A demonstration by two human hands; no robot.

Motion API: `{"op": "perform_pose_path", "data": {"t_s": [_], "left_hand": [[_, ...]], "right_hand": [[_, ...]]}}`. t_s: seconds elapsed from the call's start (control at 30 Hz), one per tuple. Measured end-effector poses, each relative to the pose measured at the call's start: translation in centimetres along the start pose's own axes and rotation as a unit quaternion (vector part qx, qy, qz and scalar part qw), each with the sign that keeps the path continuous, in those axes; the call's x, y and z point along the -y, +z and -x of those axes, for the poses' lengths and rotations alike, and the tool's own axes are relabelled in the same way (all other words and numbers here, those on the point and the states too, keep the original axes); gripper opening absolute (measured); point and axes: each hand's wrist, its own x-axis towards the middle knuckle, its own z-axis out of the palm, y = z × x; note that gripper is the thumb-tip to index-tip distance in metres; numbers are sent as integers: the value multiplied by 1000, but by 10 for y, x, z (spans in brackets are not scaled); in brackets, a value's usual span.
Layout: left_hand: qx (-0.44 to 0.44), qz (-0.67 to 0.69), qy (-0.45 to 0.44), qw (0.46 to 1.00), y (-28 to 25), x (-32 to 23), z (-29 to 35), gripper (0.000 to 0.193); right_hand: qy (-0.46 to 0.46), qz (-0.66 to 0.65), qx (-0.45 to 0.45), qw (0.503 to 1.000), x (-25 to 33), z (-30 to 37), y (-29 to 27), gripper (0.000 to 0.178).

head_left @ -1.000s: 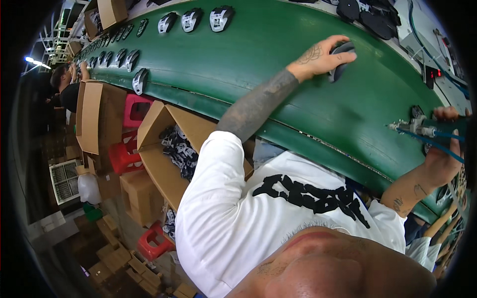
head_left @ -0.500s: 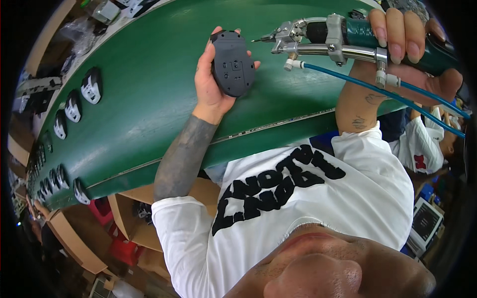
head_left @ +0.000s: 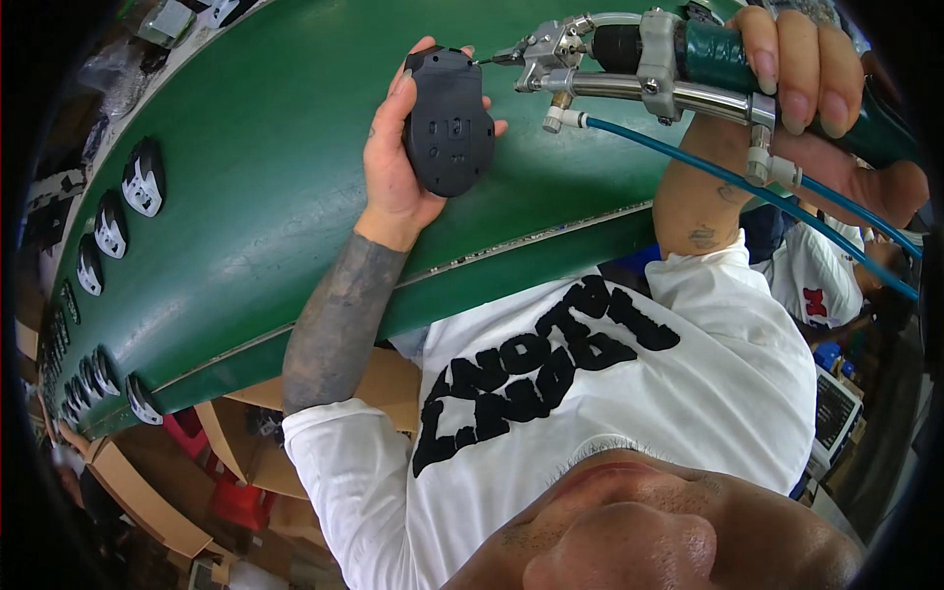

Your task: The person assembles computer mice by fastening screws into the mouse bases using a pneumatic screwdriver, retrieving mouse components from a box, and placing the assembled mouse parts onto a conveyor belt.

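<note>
My left hand (head_left: 388, 162) is wrapped round a black computer mouse (head_left: 448, 123), its underside with several small screw holes facing up. In my right hand (head_left: 808, 74) lies a powered screwdriver (head_left: 710, 57) with a dark green body and a metal screw-feed head. Its thin bit points left and reaches the mouse's upper right corner; whether it sits in the hole there is too small to tell. A blue air hose (head_left: 669, 149) runs from the feed head back below my right hand.
A green work surface (head_left: 275, 216) stretches under both hands. Several mouse shells (head_left: 145, 177) and dark mouse parts (head_left: 143, 400) lie along its left side. Cardboard boxes (head_left: 147, 482) and a red stool (head_left: 241, 501) stand below left. Another person's white sleeve (head_left: 811, 270) shows at right.
The screwdriver's bit has moved left, closing the gap to the mouse's upper right corner. The mouse has shifted slightly left and tilted in my left hand. The whole view has shifted a little.
</note>
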Motion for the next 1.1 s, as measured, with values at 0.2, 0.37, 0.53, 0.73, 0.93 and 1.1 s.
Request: {"op": "perform_pose_path", "data": {"t_s": [0.2,0.37,0.53,0.73,0.93,1.1], "left_hand": [[3,-6,2,1000,1,2,2,53],[23,33,-24,999,1,4,5,53],[-4,7,-17,1000,4,-1,6,53],[-74,14,-46,996,-8,-3,-6,48],[-13,-5,-75,997,0,6,1,52],[5,7,-75,997,2,7,3,52]], "right_hand": [[-20,0,-6,1000,-14,-2,12,39],[-39,2,-9,999,-19,0,7,38],[-62,-5,-18,998,-15,10,1,37],[-88,-6,-32,996,-16,18,-5,36],[-117,1,-47,992,-38,14,15,34],[-133,2,-51,990,-44,13,13,33]]}}
